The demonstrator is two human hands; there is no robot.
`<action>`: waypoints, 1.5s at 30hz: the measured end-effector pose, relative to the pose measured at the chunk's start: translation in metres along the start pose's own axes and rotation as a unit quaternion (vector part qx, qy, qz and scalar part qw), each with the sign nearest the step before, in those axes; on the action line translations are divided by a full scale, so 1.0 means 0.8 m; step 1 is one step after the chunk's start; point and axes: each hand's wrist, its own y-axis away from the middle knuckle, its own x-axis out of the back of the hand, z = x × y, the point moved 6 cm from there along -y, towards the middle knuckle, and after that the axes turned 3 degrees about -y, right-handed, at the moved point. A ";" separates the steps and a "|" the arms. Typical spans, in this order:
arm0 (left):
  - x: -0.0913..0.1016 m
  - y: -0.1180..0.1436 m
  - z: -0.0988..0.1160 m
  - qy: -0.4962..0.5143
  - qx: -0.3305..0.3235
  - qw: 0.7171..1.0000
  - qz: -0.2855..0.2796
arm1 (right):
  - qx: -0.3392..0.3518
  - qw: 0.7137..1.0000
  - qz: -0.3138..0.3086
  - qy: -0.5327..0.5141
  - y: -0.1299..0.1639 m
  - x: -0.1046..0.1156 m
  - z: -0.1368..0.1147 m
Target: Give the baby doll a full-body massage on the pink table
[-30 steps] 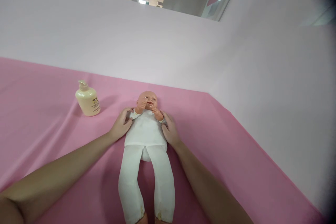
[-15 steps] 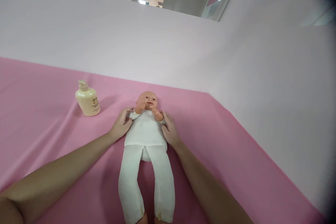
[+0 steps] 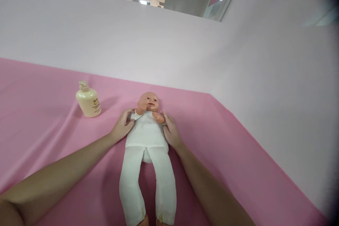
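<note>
Hands [image 3: 122, 127] on doll [image 3: 147, 137]; bottle [image 3: 88, 100] nr left.

A baby doll [image 3: 147, 137] in white clothes lay on its back on a table [image 3: 238, 155] covered with pink cloth. The left hand [image 3: 122, 126] rested against the doll's shoulder on one side, and the right hand [image 3: 171, 130] lay against its other arm, fingers [image 3: 165, 116] curled round the sleeve. A cream pump bottle [image 3: 88, 100] stood upright near the left hand, apart from it. Pale walls [image 3: 159, 49] rose behind.
</note>
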 end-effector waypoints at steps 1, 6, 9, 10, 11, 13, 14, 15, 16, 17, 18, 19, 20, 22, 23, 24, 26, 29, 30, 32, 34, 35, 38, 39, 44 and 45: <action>0.000 0.000 0.000 0.002 -0.001 1.000 0.001 | 0.002 1.000 0.000 0.000 0.000 0.000 0.000; 0.000 -0.001 0.000 -0.006 -0.005 1.000 0.007 | 0.006 1.000 0.004 0.001 0.001 -0.001 0.001; 0.001 -0.002 0.002 -0.013 -0.009 1.000 0.013 | 0.011 1.000 0.008 0.006 0.002 -0.001 0.001; 0.002 -0.002 0.002 -0.014 -0.008 1.000 0.014 | 0.012 1.000 0.009 0.007 0.002 -0.001 0.001; 0.002 -0.002 0.003 -0.013 -0.006 1.000 0.014 | 0.014 1.000 0.011 0.009 0.002 -0.001 0.001; 0.002 -0.003 0.004 -0.012 -0.002 1.000 0.015 | 0.015 1.000 0.015 0.010 0.002 0.000 0.001; 0.002 -0.003 0.004 -0.012 -0.003 1.000 0.016 | 0.016 1.000 0.018 0.010 0.002 0.000 0.001; 0.002 -0.003 0.004 -0.011 -0.004 1.000 0.016 | 0.016 1.000 0.021 0.009 0.002 0.001 0.001; 0.002 -0.003 0.004 -0.010 -0.004 1.000 0.016 | 0.016 1.000 0.025 0.007 0.002 0.001 0.001; 0.001 -0.003 0.004 -0.010 -0.003 1.000 0.015 | 0.017 0.999 0.028 0.006 0.002 0.002 0.000; 0.001 -0.003 0.004 -0.010 -0.001 1.000 0.014 | 0.018 0.999 0.032 0.004 0.002 0.003 0.000; 0.001 -0.003 0.003 -0.010 0.002 1.000 0.013 | 0.020 0.999 0.035 0.003 0.002 0.003 -0.001; 0.000 -0.003 0.003 -0.010 0.004 1.000 0.012 | 0.022 0.999 0.038 0.003 0.002 0.004 -0.002; 0.000 -0.003 0.003 -0.011 0.004 1.000 0.013 | 0.025 0.999 0.044 0.002 0.003 0.005 -0.003; 0.001 -0.003 0.003 -0.011 0.002 1.000 0.014 | 0.025 0.999 0.048 0.001 0.003 0.006 -0.004; 0.001 -0.003 0.004 -0.012 0.000 1.000 0.015 | 0.024 0.998 0.052 -0.001 0.003 0.007 -0.004; 0.001 -0.002 0.004 -0.012 -0.002 1.000 0.015 | 0.022 0.998 0.059 -0.010 0.003 0.008 -0.003; 0.001 -0.003 0.001 -0.014 0.003 1.000 0.014 | 0.015 0.997 0.072 -0.029 0.003 0.009 -0.001; 0.001 -0.003 0.001 -0.016 0.005 1.000 0.014 | 0.012 0.996 0.077 -0.035 0.003 0.010 -0.001; 0.001 -0.003 -0.001 -0.019 0.003 1.000 0.015 | 0.005 0.995 0.084 -0.046 0.002 0.010 0.000; 0.001 -0.003 -0.002 -0.019 -0.003 1.000 0.015 | 0.003 0.995 0.086 -0.056 0.002 0.011 -0.001; 0.001 -0.003 -0.002 -0.019 -0.005 1.000 0.014 | 0.003 0.994 0.087 -0.061 0.002 0.011 -0.001; 0.001 -0.003 -0.004 -0.022 -0.006 1.000 0.011 | -0.001 0.994 0.093 -0.065 0.002 0.012 0.000; 0.000 -0.003 -0.005 -0.023 -0.006 1.000 0.010 | -0.005 0.993 0.095 -0.063 0.002 0.013 0.000; 0.000 -0.003 -0.005 -0.018 -0.007 1.000 0.012 | -0.024 0.992 0.108 -0.060 0.002 0.018 -0.002; 0.000 -0.003 -0.004 -0.018 -0.007 1.000 0.012 | -0.026 0.992 0.108 -0.059 0.002 0.018 -0.003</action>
